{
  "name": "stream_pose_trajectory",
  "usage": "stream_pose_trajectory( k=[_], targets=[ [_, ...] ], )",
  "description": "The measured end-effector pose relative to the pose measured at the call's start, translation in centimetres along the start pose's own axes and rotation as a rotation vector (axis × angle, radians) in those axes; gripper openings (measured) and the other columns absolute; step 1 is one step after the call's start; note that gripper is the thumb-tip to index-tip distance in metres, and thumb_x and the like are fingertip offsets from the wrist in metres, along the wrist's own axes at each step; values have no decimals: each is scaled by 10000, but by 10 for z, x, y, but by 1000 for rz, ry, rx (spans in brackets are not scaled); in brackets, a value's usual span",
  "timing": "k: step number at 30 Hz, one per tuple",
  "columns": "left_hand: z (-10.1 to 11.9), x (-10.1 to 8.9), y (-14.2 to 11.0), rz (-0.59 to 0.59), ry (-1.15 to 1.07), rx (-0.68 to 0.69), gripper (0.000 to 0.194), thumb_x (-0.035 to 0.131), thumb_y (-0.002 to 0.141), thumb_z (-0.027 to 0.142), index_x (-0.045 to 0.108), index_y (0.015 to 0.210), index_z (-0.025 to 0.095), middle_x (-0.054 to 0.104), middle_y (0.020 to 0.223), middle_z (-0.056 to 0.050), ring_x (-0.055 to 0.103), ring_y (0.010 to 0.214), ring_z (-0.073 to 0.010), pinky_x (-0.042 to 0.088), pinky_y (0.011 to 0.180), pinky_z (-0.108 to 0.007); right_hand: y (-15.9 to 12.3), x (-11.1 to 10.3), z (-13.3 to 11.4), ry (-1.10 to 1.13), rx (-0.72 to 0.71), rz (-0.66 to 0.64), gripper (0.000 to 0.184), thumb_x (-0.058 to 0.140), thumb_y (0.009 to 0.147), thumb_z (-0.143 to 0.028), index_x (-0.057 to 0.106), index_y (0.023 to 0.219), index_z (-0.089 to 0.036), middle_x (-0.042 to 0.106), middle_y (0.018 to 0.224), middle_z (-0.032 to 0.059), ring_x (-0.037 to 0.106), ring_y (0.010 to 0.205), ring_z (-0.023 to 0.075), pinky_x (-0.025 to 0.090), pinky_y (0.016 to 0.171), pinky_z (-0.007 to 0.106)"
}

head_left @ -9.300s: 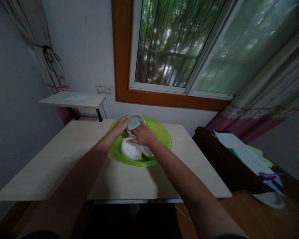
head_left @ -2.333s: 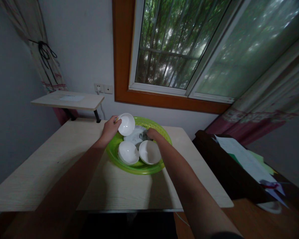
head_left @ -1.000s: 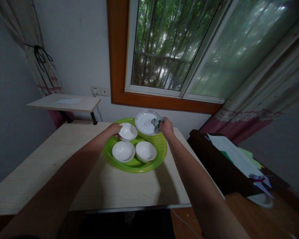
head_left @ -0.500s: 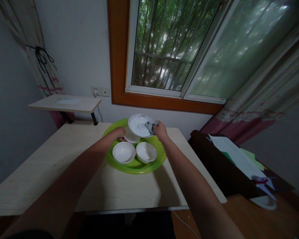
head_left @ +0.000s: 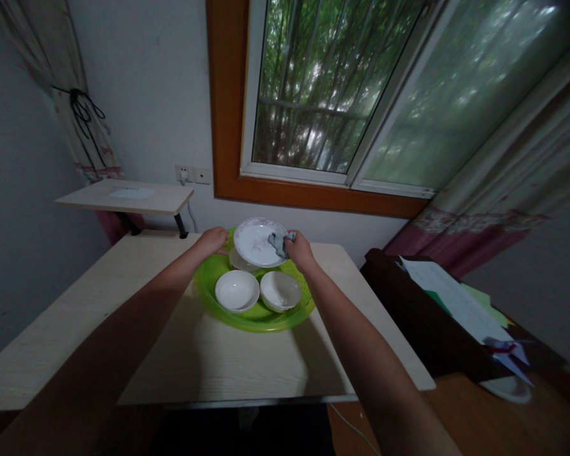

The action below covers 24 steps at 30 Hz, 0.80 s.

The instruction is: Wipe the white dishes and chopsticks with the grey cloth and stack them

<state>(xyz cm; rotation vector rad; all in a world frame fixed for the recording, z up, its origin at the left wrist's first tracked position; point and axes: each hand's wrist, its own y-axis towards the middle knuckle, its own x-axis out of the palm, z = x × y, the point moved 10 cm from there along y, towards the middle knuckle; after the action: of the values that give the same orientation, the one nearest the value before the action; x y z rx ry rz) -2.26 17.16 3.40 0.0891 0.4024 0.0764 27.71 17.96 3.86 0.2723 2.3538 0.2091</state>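
A white plate (head_left: 253, 246) with a faint flower pattern is tilted above the back of a green plastic basket (head_left: 256, 325). At its right edge, my right hand (head_left: 300, 251) is closed around a crumpled grey cloth (head_left: 279, 244) and the rim. My left hand (head_left: 213, 241) is over the basket's left rim, just left of the plate, thumb and fingers apart and nothing visible in them. Two white bowls stand at the basket's front, a left bowl (head_left: 237, 292) and a right bowl (head_left: 280, 292). A third bowl (head_left: 238, 261) is partly hidden under the plate.
The basket rests on a pale wooden table (head_left: 171, 354). A small raised shelf (head_left: 137, 197) with a paper on it stands at the back left. Beyond is a window (head_left: 332, 95). Papers (head_left: 449, 304) lie on a dark piece of furniture to the right.
My left hand has moved left and up, away from the rear bowl. The plate, with my right hand and the cloth, has shifted slightly left, covering more of that bowl.
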Motion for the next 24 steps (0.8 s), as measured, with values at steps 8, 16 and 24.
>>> stream_pose_trajectory(
  k=[8,16,24],
  targets=[
    [9,40,-54,-471,-739,-169,401,607,883,385,616,1185,123,725,968,-151,697,814,-237,596,719,-374,-2,12,-19,152,-82,15,253,531,844,-237,601,1085,-213,678,928,29,634,837,182,516,802,313],
    [-13,28,-37,-161,-699,-117,178,609,750,203,630,909,124,687,763,-66,638,626,-168,511,528,-255,0,8,-16,264,-163,-75,404,723,731,-489,608,1006,-216,624,852,7,579,717,167,520,655,303],
    [-14,26,-40,-103,-703,-116,139,607,728,187,599,860,146,654,705,-44,613,610,-151,469,532,-234,-5,0,5,524,-49,-252,460,767,614,-544,615,863,-189,601,723,-27,543,645,134,443,602,254]
  ],
)
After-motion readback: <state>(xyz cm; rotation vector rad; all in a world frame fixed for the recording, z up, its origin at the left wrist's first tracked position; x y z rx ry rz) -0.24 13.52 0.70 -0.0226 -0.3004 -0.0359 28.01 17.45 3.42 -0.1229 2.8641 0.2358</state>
